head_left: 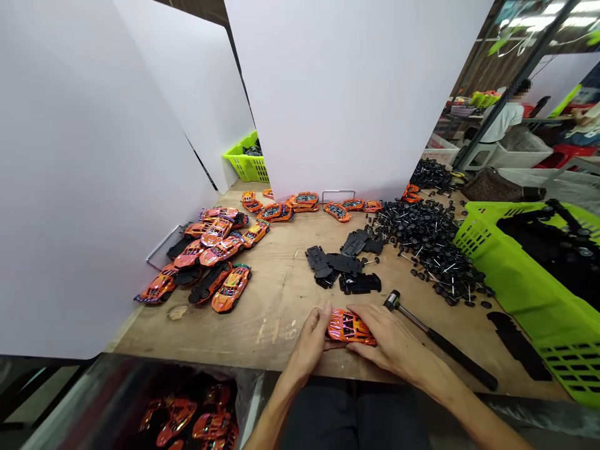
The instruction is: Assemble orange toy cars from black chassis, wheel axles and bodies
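Note:
Between my two hands, near the table's front edge, is an orange toy car (347,326) with its printed roof up. My left hand (313,334) closes on one end of it, thumb along the side. At the other end my right hand (382,334) grips it with fingers and thumb. The car's underside is hidden. Just right of my right hand lies a hammer (434,337) with a black handle. Several black car bases (344,262) lie beyond my hands. A heap of wheel axles (426,234) spreads behind the hammer.
Orange toy cars (218,240) are piled at left, and car shells (304,201) line the back. A green crate (553,300) with black parts stands at right. Below the table's left front is a bin of orange shells (187,419). White panels (356,94) enclose the back; a person (509,115) sits beyond.

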The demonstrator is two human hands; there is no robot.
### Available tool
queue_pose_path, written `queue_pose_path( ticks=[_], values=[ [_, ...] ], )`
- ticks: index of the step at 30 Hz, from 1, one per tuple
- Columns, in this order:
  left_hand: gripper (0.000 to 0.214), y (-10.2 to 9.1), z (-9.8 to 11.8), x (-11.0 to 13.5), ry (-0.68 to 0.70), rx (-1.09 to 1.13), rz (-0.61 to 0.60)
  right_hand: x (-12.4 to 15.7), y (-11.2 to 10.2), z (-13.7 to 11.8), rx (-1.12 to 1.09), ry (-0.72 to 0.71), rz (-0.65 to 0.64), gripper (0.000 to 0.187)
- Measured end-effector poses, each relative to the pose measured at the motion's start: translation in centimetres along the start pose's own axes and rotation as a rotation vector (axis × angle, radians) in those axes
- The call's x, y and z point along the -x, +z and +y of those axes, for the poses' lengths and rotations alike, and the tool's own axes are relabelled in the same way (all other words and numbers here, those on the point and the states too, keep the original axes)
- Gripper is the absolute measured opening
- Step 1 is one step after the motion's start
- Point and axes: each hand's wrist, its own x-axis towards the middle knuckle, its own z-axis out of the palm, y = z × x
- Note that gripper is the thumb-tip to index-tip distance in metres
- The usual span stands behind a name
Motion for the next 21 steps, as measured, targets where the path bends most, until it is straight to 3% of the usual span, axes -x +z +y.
queue_pose_path(
  ticks=[13, 21],
  values=[
    [0.055, 0.15, 0.3, 0.38, -0.059, -0.004, -0.052, -0.6, 0.17, -0.29, 0.03, -0.014, -0.063, 0.053],
    [0.057, -0.17, 0.13, 0.18, -0.106, 0.032, -0.042, 0.01, 0.72, 0.01, 0.149, -0.078, -0.033, 0.055]
  ],
)
